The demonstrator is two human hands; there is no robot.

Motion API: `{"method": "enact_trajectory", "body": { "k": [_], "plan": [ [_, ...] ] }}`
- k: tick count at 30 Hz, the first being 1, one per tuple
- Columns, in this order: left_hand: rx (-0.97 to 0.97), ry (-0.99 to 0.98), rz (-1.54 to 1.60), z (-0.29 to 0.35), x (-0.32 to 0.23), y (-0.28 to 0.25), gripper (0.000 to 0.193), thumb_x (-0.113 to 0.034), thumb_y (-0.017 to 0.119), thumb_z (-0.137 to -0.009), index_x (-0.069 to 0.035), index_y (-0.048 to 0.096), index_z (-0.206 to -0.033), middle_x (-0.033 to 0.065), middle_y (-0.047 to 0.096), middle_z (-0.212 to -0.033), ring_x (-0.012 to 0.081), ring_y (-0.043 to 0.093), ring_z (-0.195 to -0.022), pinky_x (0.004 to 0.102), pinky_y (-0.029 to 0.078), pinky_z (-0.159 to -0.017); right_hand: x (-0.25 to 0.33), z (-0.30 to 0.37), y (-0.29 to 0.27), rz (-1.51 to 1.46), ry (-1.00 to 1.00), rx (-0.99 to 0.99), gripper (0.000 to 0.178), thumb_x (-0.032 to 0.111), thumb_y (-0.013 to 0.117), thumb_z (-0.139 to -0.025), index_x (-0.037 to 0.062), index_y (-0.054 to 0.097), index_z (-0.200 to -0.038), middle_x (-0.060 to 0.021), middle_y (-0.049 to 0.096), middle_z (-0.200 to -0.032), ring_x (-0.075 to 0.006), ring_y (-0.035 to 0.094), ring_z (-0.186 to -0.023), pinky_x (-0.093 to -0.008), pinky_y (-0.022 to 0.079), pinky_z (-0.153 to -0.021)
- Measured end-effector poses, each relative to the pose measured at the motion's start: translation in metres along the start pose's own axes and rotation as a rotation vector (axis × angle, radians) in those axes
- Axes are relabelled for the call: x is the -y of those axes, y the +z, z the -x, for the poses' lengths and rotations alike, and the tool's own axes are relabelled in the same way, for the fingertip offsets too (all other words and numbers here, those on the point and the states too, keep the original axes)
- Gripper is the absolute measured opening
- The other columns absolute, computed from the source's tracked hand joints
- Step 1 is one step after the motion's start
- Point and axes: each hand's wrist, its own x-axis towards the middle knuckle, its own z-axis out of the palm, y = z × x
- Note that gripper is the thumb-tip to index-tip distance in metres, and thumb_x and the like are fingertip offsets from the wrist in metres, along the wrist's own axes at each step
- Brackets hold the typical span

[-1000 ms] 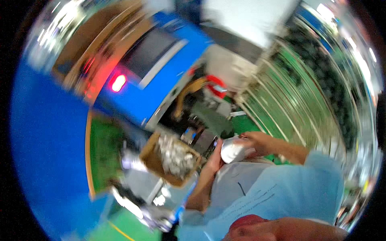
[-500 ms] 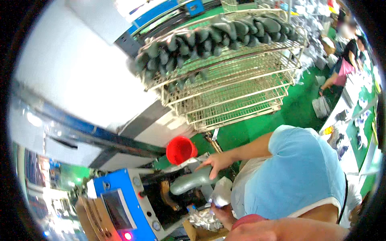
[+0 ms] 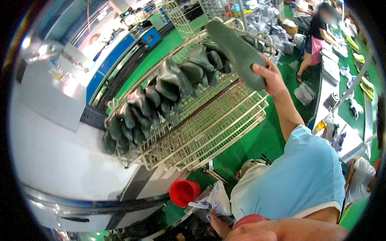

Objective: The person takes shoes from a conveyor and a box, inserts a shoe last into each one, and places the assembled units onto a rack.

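My right hand is raised at the upper right of the rack, closed on a dark grey-green shoe last. Its long sole-shaped face shows, with the thumb beside a small round hole at the near end. Low in the picture, my left hand grips a white shoe upper with purple trim; its fingers are partly hidden. Many similar dark lasts hang crowded along the top of the wire rack, just left of the raised one.
A red bucket stands on the floor beyond the white shoe upper. At right, a long workbench carries shoe parts, with a co-worker in a pink apron beside it. White machine housing fills the left side.
My right hand has taken hold of the last, which lay by the blue machine, and lifted it up to the rack. My view has swung toward the rack. The left hand still holds the shoe upper.
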Motion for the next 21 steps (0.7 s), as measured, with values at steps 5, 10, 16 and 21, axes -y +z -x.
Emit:
{"method": "enact_trajectory", "body": {
  "k": [5,10,16,21],
  "plan": [
    [0.080,0.078,-0.251,-0.019,-0.044,0.052,0.051,-0.039,0.067,-0.090,0.001,0.066,-0.120,0.0162,0.070,-0.116,0.0346,0.067,-0.107,0.0491,0.051,-0.090,0.032,-0.056,-0.067,-0.241,-0.021,0.043,0.049,0.025,0.056,-0.102,-0.0092,0.046,-0.136,-0.0309,0.066,-0.116,-0.0375,0.072,-0.095,-0.0402,0.062,-0.074],
    [0.171,0.216,-0.548,-0.023,-0.083,0.102,0.049,-0.038,0.069,-0.089,0.003,0.068,-0.116,0.0173,0.072,-0.110,0.0354,0.069,-0.102,0.0484,0.052,-0.086,0.034,-0.102,-0.114,-0.366,-0.005,-0.115,0.053,0.029,0.053,-0.103,-0.0085,0.043,-0.139,-0.0364,0.059,-0.124,-0.0366,0.072,-0.095,-0.0380,0.062,-0.074],
    [0.245,0.521,-0.787,-0.027,-0.110,0.140,0.045,-0.034,0.075,-0.086,0.005,0.072,-0.108,0.0208,0.075,-0.100,0.0380,0.072,-0.092,0.0483,0.053,-0.079,0.006,-0.176,-0.175,-0.960,0.358,0.176,0.055,0.029,0.050,-0.103,-0.0085,0.040,-0.142,-0.0354,0.050,-0.130,-0.0281,0.069,-0.083,-0.0320,0.061,-0.066],
    [0.205,0.719,-0.878,-0.011,-0.114,0.129,0.041,-0.038,0.078,-0.081,-0.002,0.073,-0.100,0.0227,0.070,-0.091,0.0440,0.068,-0.084,0.0506,0.054,-0.074,-0.043,-0.258,-0.191,-0.753,0.456,-0.139,0.047,0.037,0.040,-0.104,-0.0049,0.045,-0.125,-0.0183,0.057,-0.098,-0.0203,0.055,-0.068,-0.0318,0.051,-0.053]
  ]
}}
